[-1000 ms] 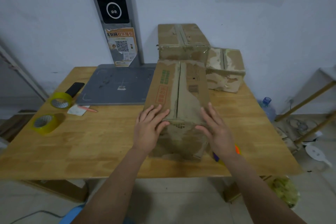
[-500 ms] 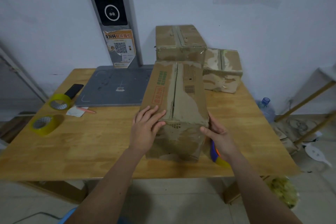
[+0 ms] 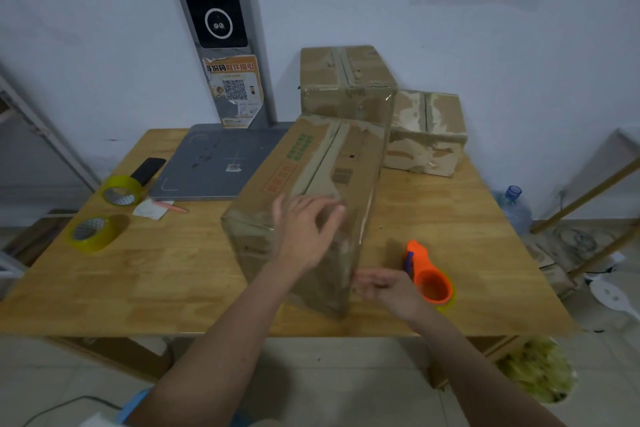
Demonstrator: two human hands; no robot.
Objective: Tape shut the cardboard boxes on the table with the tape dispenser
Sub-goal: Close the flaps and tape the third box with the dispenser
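Standing against a pale wall, the wooden table (image 3: 145,288) carries a grey flat slab (image 3: 214,163) at the back, a dark phone (image 3: 149,168) at its left edge, two rolls of yellowish tape (image 3: 121,191) (image 3: 91,234) near the left side, and a scrap of paper with a pink pen (image 3: 171,207) just beside the slab. A grey post with a dark panel and a torn poster (image 3: 235,90) rises behind the slab. Two taped cardboard boxes sit at the rear — the taller box (image 3: 346,83) against the wall, the smaller box (image 3: 426,132) to its right. On the floor to the right stand a water jug (image 3: 514,208) and some wooden rails.

The long box (image 3: 311,177) lies in the middle, its near end turned toward the left compared with half a second ago, when it faced straight at the person. The left hand (image 3: 304,232) was flat on the lid; now it is lifted over the near top edge, fingers loosely curled, holding nothing that I can make out. The right hand (image 3: 384,286) has dropped low beside the box's right corner, blurred, so I cannot tell whether it grips anything. The orange tape dispenser (image 3: 427,274) — earlier half hidden behind that hand — now lies in plain sight on the table just right of it.
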